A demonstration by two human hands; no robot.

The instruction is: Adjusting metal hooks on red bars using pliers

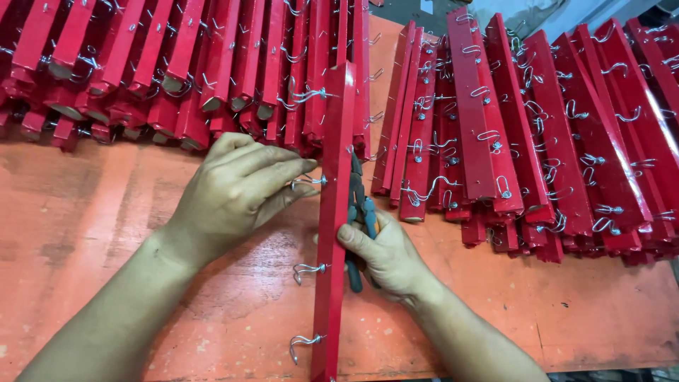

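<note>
Near the bench's front edge, mid-width, a red strip stands on its long edge, long axis running front to back. Left hand sits just left of it, fingers pinched closed on a wire hook sticking out of the strip's left face. Right hand is just right of the strip, touching it, closed around teal-handled pliers whose nose points away toward the strip's right face. Both hands equally near, opposite sides. Stacks of finished red strips line the far edge.
</note>
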